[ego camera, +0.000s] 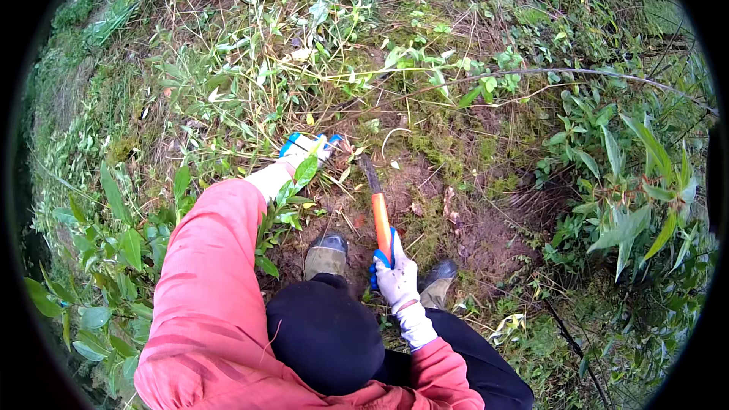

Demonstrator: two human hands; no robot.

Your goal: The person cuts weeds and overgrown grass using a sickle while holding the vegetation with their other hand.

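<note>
My right hand [397,280], in a white work glove with blue palm and fingers, grips the orange handle [381,222] of a cutting hand tool. Its dark, soiled blade [370,174] points away from me, low over bare soil; the blade's far end is hard to make out. Ahead and to the left, my left hand [307,149], gloved alike, reaches down among weed stems and dry leaves [345,151]. Green leaves [304,173] partly cover it, and whether its fingers hold a stem is hidden. The blade lies just right of that hand.
My boots [326,255] stand on reddish soil [490,239], below my bent knee [326,336]. Leafy shrubs rise at left [122,250] and right [638,199]. A thin woody stem [547,70] arches across the ground ahead. Pulled-looking weeds [250,80] lie beyond my left hand.
</note>
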